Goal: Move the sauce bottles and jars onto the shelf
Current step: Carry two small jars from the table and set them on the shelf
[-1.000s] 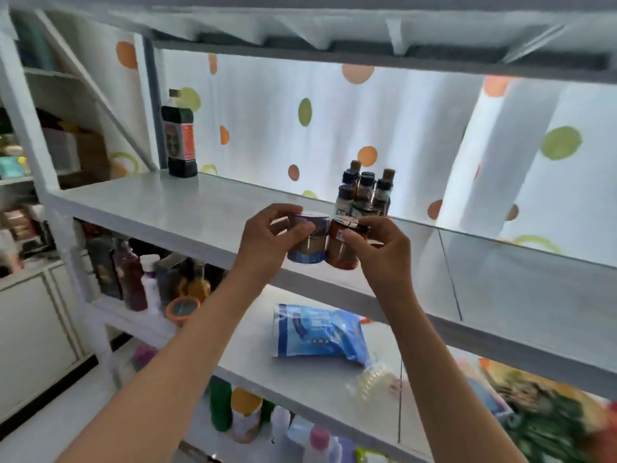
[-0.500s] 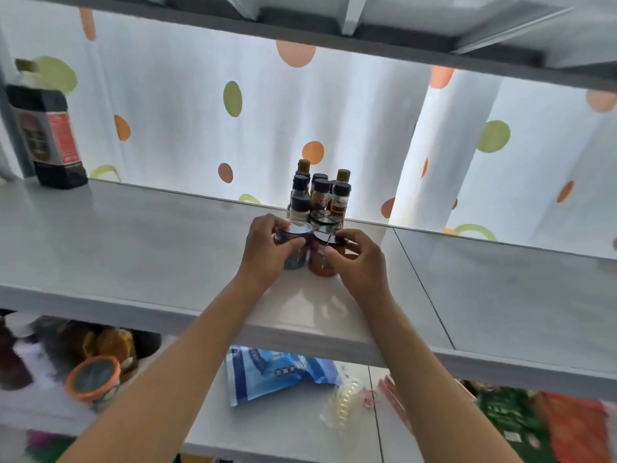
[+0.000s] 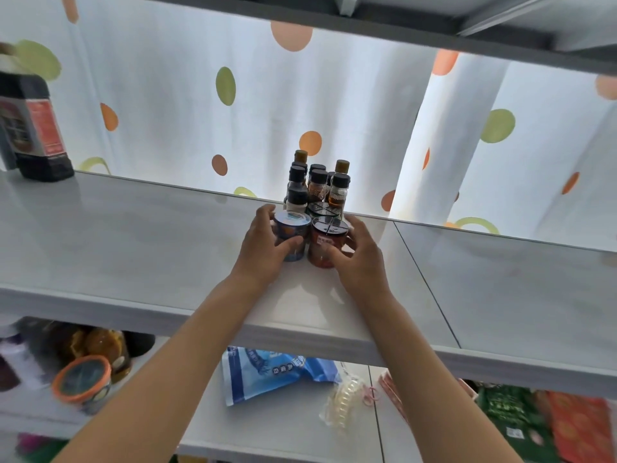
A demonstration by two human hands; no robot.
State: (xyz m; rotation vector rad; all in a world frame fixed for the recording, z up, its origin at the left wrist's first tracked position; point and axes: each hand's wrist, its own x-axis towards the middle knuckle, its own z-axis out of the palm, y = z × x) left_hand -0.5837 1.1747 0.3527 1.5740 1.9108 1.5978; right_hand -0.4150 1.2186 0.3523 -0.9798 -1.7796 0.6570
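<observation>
Two small jars stand side by side on the white shelf (image 3: 133, 248). My left hand (image 3: 263, 252) wraps the blue-labelled jar (image 3: 292, 230), which has a pale blue lid. My right hand (image 3: 359, 262) wraps the red jar (image 3: 325, 242), which has a dark lid. Both jar bases rest on the shelf. Just behind them stands another dark-lidded jar (image 3: 319, 208), then a tight cluster of several small dark-capped sauce bottles (image 3: 317, 182) at the shelf's back edge. A large dark sauce bottle (image 3: 33, 128) with a red label stands at the far left.
A spotted white curtain (image 3: 334, 105) hangs behind the shelf, and another shelf board (image 3: 400, 28) runs overhead. On the lower shelf lie a blue packet (image 3: 267, 372), a clear hair clip (image 3: 344, 402), an orange-rimmed jar (image 3: 81, 382) and bottles at left, and green and red packets (image 3: 534, 422) at right.
Both hands carried the two jars from the shelf's front edge back towards the bottle cluster and set them down on the shelf. The camera moved closer and tilted up.
</observation>
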